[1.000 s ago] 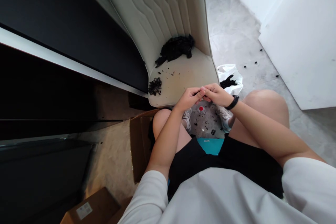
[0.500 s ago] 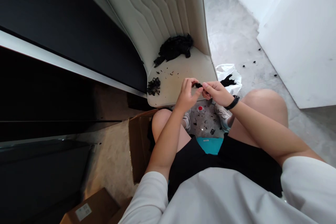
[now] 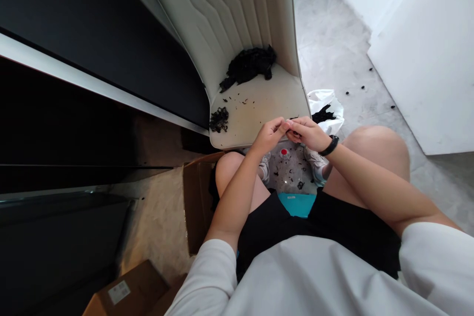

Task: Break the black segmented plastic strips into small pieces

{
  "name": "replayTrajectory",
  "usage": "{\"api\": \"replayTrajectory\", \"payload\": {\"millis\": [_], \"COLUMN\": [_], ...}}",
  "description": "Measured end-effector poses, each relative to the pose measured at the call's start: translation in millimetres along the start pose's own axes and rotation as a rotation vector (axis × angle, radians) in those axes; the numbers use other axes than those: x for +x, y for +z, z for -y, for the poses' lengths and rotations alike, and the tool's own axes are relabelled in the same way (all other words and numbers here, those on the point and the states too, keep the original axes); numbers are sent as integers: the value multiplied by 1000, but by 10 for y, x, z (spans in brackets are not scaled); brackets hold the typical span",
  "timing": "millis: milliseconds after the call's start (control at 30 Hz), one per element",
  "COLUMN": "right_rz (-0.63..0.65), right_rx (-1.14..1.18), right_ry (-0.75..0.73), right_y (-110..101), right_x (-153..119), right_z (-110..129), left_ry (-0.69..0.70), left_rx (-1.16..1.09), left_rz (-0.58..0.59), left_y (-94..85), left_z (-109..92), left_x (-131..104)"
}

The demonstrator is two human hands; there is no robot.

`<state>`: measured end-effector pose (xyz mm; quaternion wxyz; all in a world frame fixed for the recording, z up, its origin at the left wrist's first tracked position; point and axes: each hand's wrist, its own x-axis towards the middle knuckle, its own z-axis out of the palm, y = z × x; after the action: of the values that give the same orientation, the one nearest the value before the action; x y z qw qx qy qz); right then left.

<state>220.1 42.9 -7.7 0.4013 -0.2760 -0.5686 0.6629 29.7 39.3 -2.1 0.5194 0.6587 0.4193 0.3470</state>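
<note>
My left hand [image 3: 270,135] and my right hand [image 3: 308,133] meet fingertip to fingertip above the front edge of a cream chair seat [image 3: 255,116]. Both are closed in a pinch around a small black piece [image 3: 295,133], mostly covered by the fingers. Its exact kind I cannot make out. At the back of the seat lies a heap of black, crumpled pieces [image 3: 249,65]. A smaller clump of curly black trimmings [image 3: 219,119] sits by the seat's left edge, with tiny dark crumbs scattered between.
A white plastic bag [image 3: 337,108] with black pieces inside stands right of the chair. Dark bits and a red-topped item [image 3: 284,152] lie between my feet. Below me is a turquoise surface [image 3: 297,205]. Cardboard boxes [image 3: 198,202] [image 3: 128,289] stand at left; a white panel [image 3: 425,59] rises at right.
My left hand's fingers have closed from a looser spread and come against my right fingertips. The black piece, visible between the hands before, is now mostly hidden. The view has shifted slightly.
</note>
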Motion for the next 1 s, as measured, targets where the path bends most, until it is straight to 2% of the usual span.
{"api": "replayTrajectory", "payload": {"millis": [100,233,333,400,433,500,600,667,733,833,900,1000], "right_rz": [101,316,317,230,180,59,-200,-309,-292,-119,-43,-55], "right_rx": [194,491,601,503,379,24,-427,-476,-411,-409,-494,-593], "right_ry": [-5,-43,-107,-133,-145,-210,-399,-448,-362,-185,-155,-166], "right_y": [9,77,83,14,-43,-177,-344,-392,-385,-290,-189,-52], "right_x": [-28,-89,-101,-76,-57,-20,4,-10,-38,-66,-63,-45], "right_z": [66,150,178,191,200,222,254,262,253,210,174,151], "left_ry": [-16,-70,-34,41,86,180,288,312,335,403,454,490], "left_rx": [-190,-497,-623,-641,-632,-590,-506,-411,-251,29,161,265], "left_rz": [110,216,242,186,138,42,-79,-163,-232,-274,-265,-221], "left_y": [-63,-82,-71,-79,-90,-121,-175,-202,-218,-209,-184,-137], "left_z": [-17,-79,-133,-164,-174,-176,-112,-37,33,82,82,85], "left_x": [-25,-123,-196,-211,-204,-161,-53,14,53,49,24,1]}}
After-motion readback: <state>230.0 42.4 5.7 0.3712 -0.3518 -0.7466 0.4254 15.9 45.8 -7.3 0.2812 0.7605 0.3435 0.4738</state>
